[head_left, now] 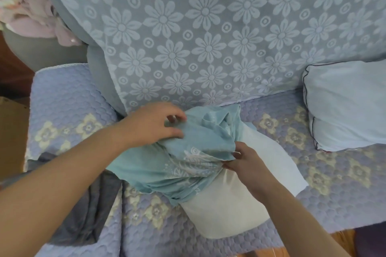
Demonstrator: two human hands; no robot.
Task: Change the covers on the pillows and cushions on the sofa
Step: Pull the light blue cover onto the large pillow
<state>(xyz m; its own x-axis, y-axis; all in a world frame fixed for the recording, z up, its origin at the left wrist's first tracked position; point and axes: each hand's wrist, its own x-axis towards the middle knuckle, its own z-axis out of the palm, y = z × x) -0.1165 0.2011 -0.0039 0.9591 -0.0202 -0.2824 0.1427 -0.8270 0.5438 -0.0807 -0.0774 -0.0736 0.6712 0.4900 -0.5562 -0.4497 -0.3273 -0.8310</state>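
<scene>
Dressing a white pillow [225, 213] lying on the sofa seat [69, 98]: left hand [152, 125] and right hand [246, 165] each pinch the bunched teal cover [188, 152], likely to be drawn down next over the bare near end.

Both bare forearms reach in from the lower frame; left hand [153, 124] curled gripping at centre, right hand [243, 162] pinching lower right.

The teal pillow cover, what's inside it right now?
A white pillow is part way inside the teal cover; its near end sticks out bare. The far end is hidden under bunched fabric, which the left hand and right hand grip.
</scene>
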